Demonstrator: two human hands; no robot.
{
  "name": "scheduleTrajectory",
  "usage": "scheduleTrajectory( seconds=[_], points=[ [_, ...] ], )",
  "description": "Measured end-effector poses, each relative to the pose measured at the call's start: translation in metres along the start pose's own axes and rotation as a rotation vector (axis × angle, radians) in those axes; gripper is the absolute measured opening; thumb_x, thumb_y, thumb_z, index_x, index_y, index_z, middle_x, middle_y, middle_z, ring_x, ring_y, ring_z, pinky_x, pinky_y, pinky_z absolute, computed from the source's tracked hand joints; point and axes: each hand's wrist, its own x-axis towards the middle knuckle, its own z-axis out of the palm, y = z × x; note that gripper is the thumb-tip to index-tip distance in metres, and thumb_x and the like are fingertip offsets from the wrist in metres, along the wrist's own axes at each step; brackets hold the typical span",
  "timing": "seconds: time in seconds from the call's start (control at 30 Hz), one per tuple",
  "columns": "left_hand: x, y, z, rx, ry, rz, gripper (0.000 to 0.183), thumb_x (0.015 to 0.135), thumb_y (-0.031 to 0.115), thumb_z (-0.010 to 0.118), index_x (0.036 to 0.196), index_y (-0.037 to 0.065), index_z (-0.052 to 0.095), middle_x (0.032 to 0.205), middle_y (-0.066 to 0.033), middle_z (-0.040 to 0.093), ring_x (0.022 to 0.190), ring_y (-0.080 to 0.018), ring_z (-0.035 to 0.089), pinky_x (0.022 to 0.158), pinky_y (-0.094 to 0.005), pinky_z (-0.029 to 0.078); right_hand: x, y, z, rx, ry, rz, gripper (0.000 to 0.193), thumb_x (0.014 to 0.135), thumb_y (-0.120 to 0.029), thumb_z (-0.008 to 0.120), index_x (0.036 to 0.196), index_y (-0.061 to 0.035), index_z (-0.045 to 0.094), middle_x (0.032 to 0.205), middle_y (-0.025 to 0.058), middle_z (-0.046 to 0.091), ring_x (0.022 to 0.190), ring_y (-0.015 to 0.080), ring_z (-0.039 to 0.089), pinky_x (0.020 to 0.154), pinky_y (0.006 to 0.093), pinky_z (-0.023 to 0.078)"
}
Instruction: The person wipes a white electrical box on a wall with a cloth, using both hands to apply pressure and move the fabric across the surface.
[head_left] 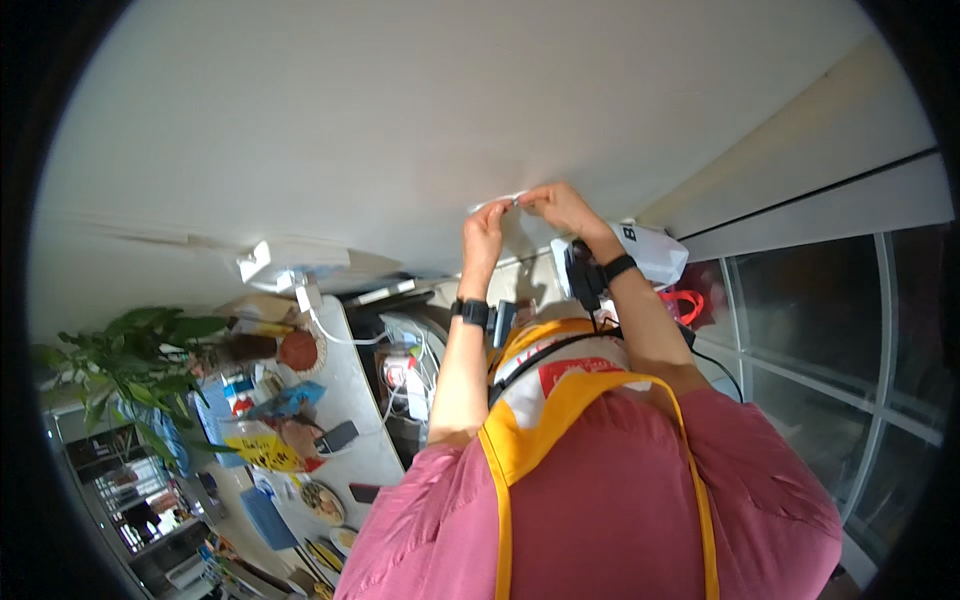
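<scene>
Both my arms reach up to a plain white wall point(430, 110). My left hand point(483, 236) has its fingertips pinched together close to the wall surface. Just to its right, my right hand point(563, 208) is pinched too, its fingertips almost meeting those of the left. Between them shows a small pale object point(516, 201), thin and whitish, too small and too covered by fingers to name. A black band circles each wrist, with a dark device fixed beside it.
To the left, a white plug point(308, 294) with a cable sits at a wall socket. A cluttered table point(345, 390) carries packets, a phone and dishes, beside a leafy plant point(130, 360). A white bag point(650, 252) stands right of my hands, near a dark glazed window point(815, 300).
</scene>
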Motion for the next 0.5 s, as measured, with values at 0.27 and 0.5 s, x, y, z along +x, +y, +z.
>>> scheduleTrajectory(
  seconds=[0.27, 0.5],
  points=[
    [0.009, 0.055, 0.021, -0.209, -0.023, 0.095, 0.028, 0.101, 0.015, 0.05, 0.109, -0.005, 0.068, 0.101, -0.0109, 0.073, 0.098, -0.0168, 0.066, 0.091, -0.0288, 0.048, -0.016, -0.048, -0.043, -0.022, 0.111, 0.094, 0.028, 0.086, -0.006, 0.051, 0.103, 0.0036, 0.072, 0.094, 0.0146, 0.074, 0.088, 0.0185, 0.07, 0.083, 0.0279, 0.052],
    [0.008, 0.045, 0.03, -0.048, -0.088, 0.055, 0.027, 0.101, 0.013, 0.051, 0.113, -0.004, 0.067, 0.107, -0.0123, 0.071, 0.102, -0.017, 0.065, 0.093, -0.029, 0.048, -0.032, -0.047, -0.043, -0.172, 0.176, 0.064, 0.027, 0.085, -0.006, 0.052, 0.101, -0.0016, 0.073, 0.097, 0.0142, 0.074, 0.089, 0.0211, 0.07, 0.082, 0.0306, 0.052]
  ],
)
